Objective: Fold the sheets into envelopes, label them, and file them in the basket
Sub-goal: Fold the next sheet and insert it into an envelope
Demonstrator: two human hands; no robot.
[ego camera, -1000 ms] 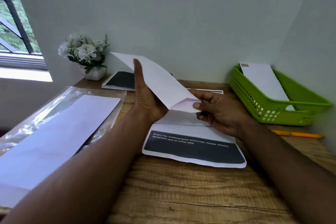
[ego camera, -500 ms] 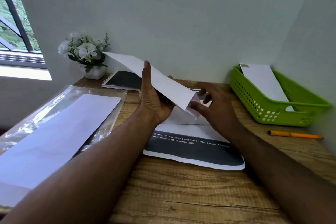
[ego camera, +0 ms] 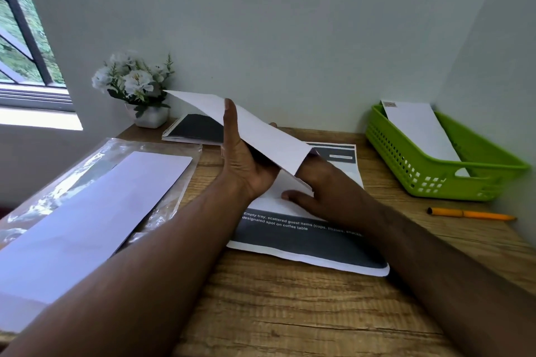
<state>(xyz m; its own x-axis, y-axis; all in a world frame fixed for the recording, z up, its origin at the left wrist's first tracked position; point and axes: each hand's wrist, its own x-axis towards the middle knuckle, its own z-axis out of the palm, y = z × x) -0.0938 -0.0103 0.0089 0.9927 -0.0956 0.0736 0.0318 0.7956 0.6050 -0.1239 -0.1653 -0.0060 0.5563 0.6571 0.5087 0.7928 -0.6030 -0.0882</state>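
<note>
My left hand (ego camera: 246, 165) grips a long white envelope (ego camera: 261, 133) above the desk, thumb up across its face. The envelope slopes down from far left to near right. My right hand (ego camera: 322, 185) lies low at the envelope's near end. Its fingers are hidden behind that end, and its thumb rests on a folded white sheet (ego camera: 285, 203). That sheet lies on a printed sheet (ego camera: 304, 243) with dark bands. At the right, a green basket (ego camera: 429, 180) holds one labelled envelope (ego camera: 420, 130) that leans on its back wall.
An orange pen (ego camera: 470, 214) lies on the wooden desk near the basket. A clear plastic sleeve (ego camera: 174, 151) with white envelopes (ego camera: 95, 211) covers the left side. A spiral notebook (ego camera: 197, 129) and a pot of white flowers (ego camera: 136, 87) stand at the back; walls close off the back and right.
My left hand tipped the envelope flatter and a little farther away. My right hand let go of the envelope's corner and dropped to the folded sheet beneath it.
</note>
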